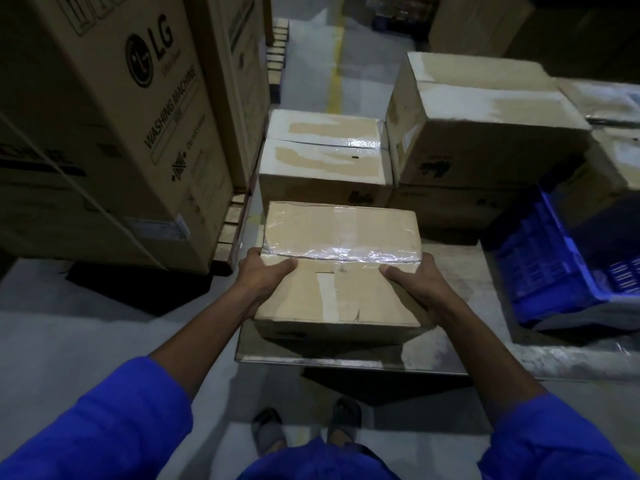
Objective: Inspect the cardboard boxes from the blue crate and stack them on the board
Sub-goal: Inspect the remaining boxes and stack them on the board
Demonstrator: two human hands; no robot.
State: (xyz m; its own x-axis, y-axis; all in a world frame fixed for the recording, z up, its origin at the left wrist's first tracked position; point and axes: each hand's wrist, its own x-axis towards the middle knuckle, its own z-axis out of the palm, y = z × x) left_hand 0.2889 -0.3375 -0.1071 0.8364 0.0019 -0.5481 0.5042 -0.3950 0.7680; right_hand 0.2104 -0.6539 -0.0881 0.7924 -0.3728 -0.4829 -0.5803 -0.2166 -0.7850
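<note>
Dim warehouse floor surrounds a low board (pixel 450 355). Above the board's near left corner, a taped cardboard box (pixel 341 268) is gripped at its sides: left hand (pixel 265 271) and right hand (pixel 412 277) each curl a thumb over its top. Behind it sit stacked boxes (pixel 325 164); to its right, a blue crate (pixel 554 258).

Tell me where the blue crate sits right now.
In the head view, the blue crate sits at the right, tilted on the board, beside the stacked cardboard boxes.
</note>
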